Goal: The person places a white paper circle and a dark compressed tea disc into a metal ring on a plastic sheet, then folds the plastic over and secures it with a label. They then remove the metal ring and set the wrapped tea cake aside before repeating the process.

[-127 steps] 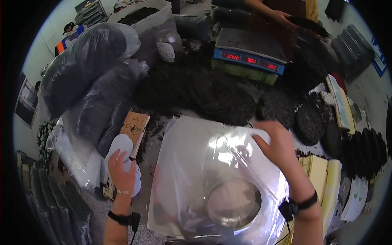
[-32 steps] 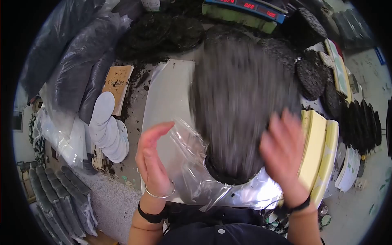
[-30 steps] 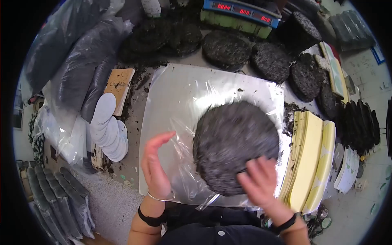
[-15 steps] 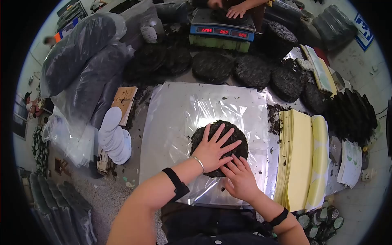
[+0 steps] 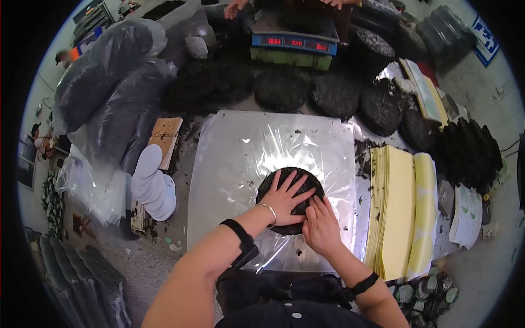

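A round black cake, apparently of dried seaweed (image 5: 266, 186), lies on clear plastic film (image 5: 229, 147) in front of me. Creases and bright glare spread through the film around it. My left hand (image 5: 284, 205) lies on top of the cake with its fingers spread, a silver bangle at its wrist. Against the cake's lower right edge rests my right hand (image 5: 321, 227), its fingers stretched forward and its thumb near the left fingertips. Both forearms wear black bands.
A digital scale (image 5: 294, 44) stands at the back, near another person's hands (image 5: 235, 8). More black cakes (image 5: 281, 90) line the table's far side. Yellow sheets (image 5: 391, 213) are stacked at right. White paper discs (image 5: 150, 183) and a small book (image 5: 165, 134) lie at left, beside plastic-bagged bundles (image 5: 109, 71).
My right hand has shifted slightly up and right along the cake's edge, its fingers drawn closer together. The cake's outline looks smoother. The other person's hands have left the scale, and its reading has changed.
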{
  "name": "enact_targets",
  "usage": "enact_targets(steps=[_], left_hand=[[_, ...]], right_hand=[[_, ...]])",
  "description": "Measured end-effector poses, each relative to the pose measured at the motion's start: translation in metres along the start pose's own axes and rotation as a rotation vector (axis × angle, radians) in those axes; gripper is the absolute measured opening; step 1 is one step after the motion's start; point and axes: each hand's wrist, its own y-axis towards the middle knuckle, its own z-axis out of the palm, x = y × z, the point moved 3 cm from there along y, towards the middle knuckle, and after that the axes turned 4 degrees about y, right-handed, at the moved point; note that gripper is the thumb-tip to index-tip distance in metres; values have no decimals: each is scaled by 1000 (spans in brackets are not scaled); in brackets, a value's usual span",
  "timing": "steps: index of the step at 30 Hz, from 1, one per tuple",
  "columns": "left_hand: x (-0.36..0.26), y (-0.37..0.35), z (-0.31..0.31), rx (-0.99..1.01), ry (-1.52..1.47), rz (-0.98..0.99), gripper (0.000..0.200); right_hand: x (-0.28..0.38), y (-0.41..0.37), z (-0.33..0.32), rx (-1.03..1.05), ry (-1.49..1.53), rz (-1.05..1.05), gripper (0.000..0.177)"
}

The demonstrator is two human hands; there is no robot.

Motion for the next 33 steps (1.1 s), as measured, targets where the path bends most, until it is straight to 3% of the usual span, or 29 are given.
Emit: enact_targets(steps=[2,3,4,5,7,8,9,10,11,13,15,16,18,19,20,21,22,23,24,25,27,28,29,30,31,32,33], left_hand=[[-4,-3,-7,80,-34,-16,88],[-9,-6,-10,111,-44,-39,91],[-14,-8,-4,107,-49,-34,91],[-16,-7,2,43,-3,-50,93],[-17,-5,4,-13,97,-86,96],[-17,-5,8,-36,109,-86,96],[-16,-5,9,-48,126,-86,95],[-18,-5,9,-57,143,-82,94],[-20,-7,11,-49,156,-86,94],[-26,-7,11,-19,180,-85,95],[-13,-9,6,-45,131,-93,89],[-15,-8,4,-96,50,-65,83],[-16,-12,-37,-15,-194,-109,59],[-20,-30,-53,-323,-814,-194,42],[-49,-73,-92,-573,-972,-114,31],[-83,-111,-100,-372,-1079,100,28],[-116,-150,-93,-154,-1210,310,26],[-147,-177,-78,111,-1265,455,28],[-164,-194,-41,126,-1201,499,37],[-161,-201,12,-18,-1044,270,43],[-117,-196,56,-272,-763,-162,70],[-93,-194,58,-365,-674,-381,89],[-69,-184,80,-429,-606,-433,87],[-59,-170,71,-593,-514,-465,88],[-53,-158,47,-752,-415,-506,90],[-48,-137,18,-1001,-273,-514,93],[-42,-110,-4,-1045,-321,-442,91]], right_hand=[[-6,1,-4,-19,255,-29,36],[-16,-3,-11,72,511,9,42],[-17,-16,-30,-76,937,171,44],[-18,-36,-42,-348,756,351,46],[-16,-89,-53,-605,428,560,54],[-24,-116,-30,-519,319,714,70],[-31,-135,3,-258,259,864,66],[-23,-130,15,21,228,790,40],[-35,-131,35,-40,241,601,41],[-102,-140,4,-87,1336,811,43],[-81,-104,-16,-154,1328,566,35],[-66,-119,-26,-220,1320,480,27],[-50,-160,-32,-352,1307,390,19],[-51,-164,-1,-337,966,329,27],[-54,-158,41,-308,633,272,49],[-47,-150,49,-299,438,153,79],[-45,-132,66,-212,215,196,103],[-38,-113,68,-265,254,247,126],[-43,-91,69,-426,78,81,143],[-31,-65,47,-492,322,282,145],[-16,-20,14,-691,922,266,137],[-13,-8,11,-711,906,254,129],[-9,3,8,-731,890,243,122],[-4,12,2,-672,528,253,112],[2,24,4,-573,362,252,87],[8,34,11,-375,235,313,76],[6,38,18,-321,103,281,72]])
